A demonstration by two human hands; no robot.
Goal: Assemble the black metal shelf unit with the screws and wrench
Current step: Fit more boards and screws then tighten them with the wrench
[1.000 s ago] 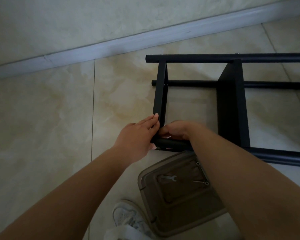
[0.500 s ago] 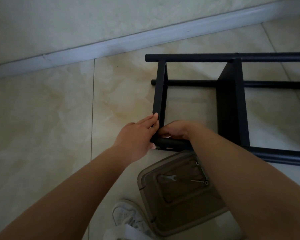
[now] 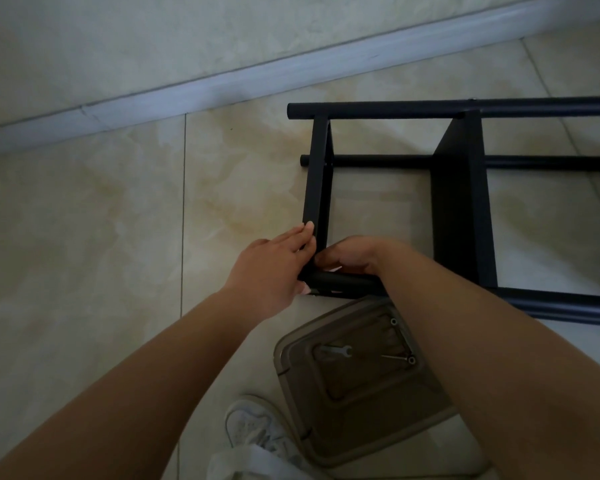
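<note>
The black metal shelf unit (image 3: pixel 461 202) lies on its side on the tiled floor. My left hand (image 3: pixel 267 268) grips its near left corner, fingers flat against the end panel (image 3: pixel 317 174) and thumb under the near tube (image 3: pixel 347 280). My right hand (image 3: pixel 357 258) sits inside that same corner with its fingers curled down; what they hold is hidden. A small silver wrench (image 3: pixel 336 350) and a long screw (image 3: pixel 400 358) lie on a brown plastic lid (image 3: pixel 361 420) just below the frame.
A white baseboard (image 3: pixel 222 88) and the wall run along the far side. A white shoe (image 3: pixel 253 427) and pale cloth are at the bottom, left of the lid. Bare floor tiles spread to the left of the frame.
</note>
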